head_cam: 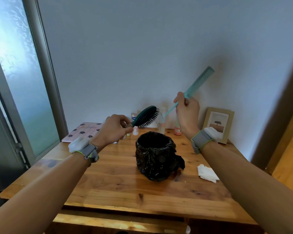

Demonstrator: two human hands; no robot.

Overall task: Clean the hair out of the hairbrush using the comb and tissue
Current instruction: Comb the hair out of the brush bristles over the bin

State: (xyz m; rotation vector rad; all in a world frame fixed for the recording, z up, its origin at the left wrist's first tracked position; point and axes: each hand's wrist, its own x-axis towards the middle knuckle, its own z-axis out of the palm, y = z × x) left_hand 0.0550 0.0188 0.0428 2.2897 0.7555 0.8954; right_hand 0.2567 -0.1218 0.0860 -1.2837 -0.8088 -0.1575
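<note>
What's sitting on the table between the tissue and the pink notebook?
In the head view, the black-bagged bin stands on the table between the tissue and the pink notebook; the left forearm crosses above that stretch.

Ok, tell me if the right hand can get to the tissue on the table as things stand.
Probably not yet: the right hand is shut on the comb, held up above the table. The tissue lies uncovered beside the bin, nothing blocking it.
</note>
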